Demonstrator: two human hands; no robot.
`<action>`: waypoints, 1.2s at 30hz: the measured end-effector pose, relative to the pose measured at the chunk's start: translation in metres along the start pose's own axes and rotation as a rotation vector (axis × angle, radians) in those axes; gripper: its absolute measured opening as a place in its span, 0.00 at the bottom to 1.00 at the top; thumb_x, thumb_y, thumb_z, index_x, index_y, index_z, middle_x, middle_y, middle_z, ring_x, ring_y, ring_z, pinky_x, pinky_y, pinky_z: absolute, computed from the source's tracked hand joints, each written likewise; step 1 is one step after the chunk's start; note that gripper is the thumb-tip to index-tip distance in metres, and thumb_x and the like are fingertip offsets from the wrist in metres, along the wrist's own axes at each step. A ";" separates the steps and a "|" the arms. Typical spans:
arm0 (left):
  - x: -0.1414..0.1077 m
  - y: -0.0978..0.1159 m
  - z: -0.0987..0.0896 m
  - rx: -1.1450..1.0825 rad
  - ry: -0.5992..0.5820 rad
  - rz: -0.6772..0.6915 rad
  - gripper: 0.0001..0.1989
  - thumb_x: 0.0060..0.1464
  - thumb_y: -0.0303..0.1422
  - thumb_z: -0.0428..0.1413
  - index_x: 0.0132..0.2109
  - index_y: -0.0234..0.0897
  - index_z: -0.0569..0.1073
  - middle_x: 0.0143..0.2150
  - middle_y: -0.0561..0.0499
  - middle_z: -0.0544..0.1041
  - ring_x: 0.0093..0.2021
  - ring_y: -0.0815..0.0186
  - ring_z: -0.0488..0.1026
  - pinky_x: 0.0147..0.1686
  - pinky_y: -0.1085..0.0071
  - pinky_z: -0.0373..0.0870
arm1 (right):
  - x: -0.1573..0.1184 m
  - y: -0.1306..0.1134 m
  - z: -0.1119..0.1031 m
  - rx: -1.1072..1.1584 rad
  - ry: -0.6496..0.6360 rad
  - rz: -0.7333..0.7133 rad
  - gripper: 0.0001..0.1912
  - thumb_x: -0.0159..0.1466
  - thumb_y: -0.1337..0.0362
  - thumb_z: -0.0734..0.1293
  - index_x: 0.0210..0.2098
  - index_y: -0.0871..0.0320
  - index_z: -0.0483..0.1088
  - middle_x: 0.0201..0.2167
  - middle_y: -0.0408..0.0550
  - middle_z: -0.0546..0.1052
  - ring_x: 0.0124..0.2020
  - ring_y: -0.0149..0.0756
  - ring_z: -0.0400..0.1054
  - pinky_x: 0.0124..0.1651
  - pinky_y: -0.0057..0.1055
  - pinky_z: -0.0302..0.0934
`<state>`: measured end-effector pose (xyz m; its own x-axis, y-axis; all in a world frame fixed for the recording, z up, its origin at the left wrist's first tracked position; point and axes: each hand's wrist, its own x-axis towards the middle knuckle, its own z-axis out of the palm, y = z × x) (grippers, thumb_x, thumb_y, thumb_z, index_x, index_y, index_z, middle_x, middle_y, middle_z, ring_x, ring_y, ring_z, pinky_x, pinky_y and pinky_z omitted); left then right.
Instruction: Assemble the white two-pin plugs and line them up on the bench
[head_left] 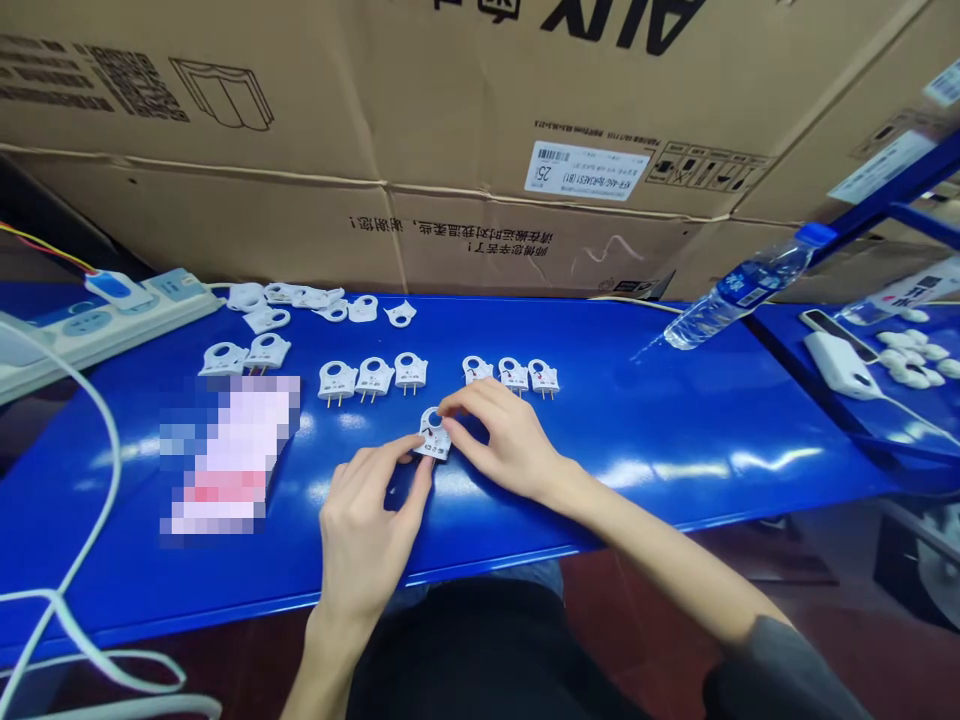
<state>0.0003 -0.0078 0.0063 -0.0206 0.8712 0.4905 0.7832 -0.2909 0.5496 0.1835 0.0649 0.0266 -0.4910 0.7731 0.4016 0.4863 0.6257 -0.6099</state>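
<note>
A white plug (433, 436) with a round hole at its top is held between my two hands, just above the blue tabletop. My left hand (373, 505) pinches its lower left side near the prong end, thumb below and index finger on its face. At the upper right edge, my right hand (504, 440) grips it with thumb and index finger. Beyond my hands stand a middle row of plugs (374, 376) with metal prongs, and a right-hand row of plugs (513, 375) with small dark and red bits inside. One of these is partly covered by my right hand.
White ring-topped covers (364, 308) lie at the back left, near two more plugs (268, 350). A blurred-out pink item (240, 450), a power strip (97, 325) and a white cable (112, 440) are left. A water bottle (739, 290) leans at right. Cardboard boxes (450, 120) line the back.
</note>
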 end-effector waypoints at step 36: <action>-0.001 -0.003 0.000 -0.020 -0.072 -0.213 0.19 0.66 0.43 0.55 0.60 0.44 0.71 0.51 0.45 0.80 0.51 0.53 0.77 0.54 0.54 0.71 | 0.001 -0.001 0.004 -0.199 -0.072 -0.017 0.06 0.71 0.63 0.66 0.43 0.55 0.76 0.41 0.50 0.80 0.45 0.42 0.70 0.49 0.37 0.67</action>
<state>-0.0021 -0.0076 0.0048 -0.1398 0.9395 0.3128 0.7531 -0.1042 0.6496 0.1801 0.0647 0.0246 -0.5474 0.7570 0.3568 0.6067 0.6526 -0.4539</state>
